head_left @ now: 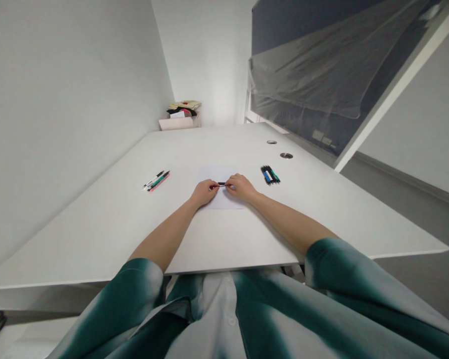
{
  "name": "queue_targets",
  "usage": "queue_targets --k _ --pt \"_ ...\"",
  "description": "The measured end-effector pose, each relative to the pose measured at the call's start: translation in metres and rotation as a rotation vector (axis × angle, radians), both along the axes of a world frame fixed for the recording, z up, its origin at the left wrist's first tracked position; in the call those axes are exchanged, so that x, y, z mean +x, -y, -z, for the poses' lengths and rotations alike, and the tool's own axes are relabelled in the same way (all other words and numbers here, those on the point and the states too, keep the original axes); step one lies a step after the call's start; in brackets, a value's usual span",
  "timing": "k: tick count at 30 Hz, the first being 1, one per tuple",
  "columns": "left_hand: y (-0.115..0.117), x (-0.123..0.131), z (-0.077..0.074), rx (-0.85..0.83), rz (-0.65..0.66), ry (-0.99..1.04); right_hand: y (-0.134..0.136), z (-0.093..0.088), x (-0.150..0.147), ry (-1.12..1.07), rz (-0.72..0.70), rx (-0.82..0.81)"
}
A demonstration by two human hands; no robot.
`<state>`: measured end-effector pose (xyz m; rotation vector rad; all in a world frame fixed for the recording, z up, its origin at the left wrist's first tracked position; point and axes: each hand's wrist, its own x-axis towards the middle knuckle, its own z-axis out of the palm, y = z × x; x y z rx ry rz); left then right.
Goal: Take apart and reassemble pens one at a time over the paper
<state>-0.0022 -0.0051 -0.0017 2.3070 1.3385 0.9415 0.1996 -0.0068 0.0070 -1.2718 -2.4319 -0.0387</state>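
Observation:
Both hands meet over a white sheet of paper (224,202) lying on the table. Between them is a dark pen (222,184), held level, one end in each hand. My left hand (205,193) is closed round its left end, and my right hand (241,187) pinches the right end. The fingers cover much of the pen, so its full shape is hidden. To the right lies a row of several pens (270,175) with black, blue and green parts. Off to the left, a loose bunch of pens (156,181) in white, green and red rests at a slant.
The white table (97,239) runs along the left wall. Two round cable holes (286,156) sit near its right edge. A box with cloth items (181,117) stands at the far end. A dark panel under clear plastic (307,75) leans on the right.

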Motion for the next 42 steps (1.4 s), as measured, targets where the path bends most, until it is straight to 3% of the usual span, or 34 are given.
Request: queue_targets --k 16,20,28,34,42 --pt "-0.002 -0.005 -0.002 0.012 -0.095 -0.240 0.000 -0.004 0.003 0.057 0.182 -0.043" --pt "0.002 -0.002 -0.007 0.039 -0.058 -0.346 -0.001 -0.002 0.003 0.046 0.135 -0.021" --pt "0.007 0.006 -0.008 0.074 0.021 -0.273 -0.004 0.005 -0.001 -0.007 -0.116 0.058" --pt "0.008 0.004 -0.008 0.025 -0.086 -0.260 -0.002 0.003 0.001 0.015 -0.077 0.026" --pt "0.006 0.001 -0.012 0.041 -0.147 -0.440 0.002 -0.002 0.001 0.054 -0.033 -0.028"
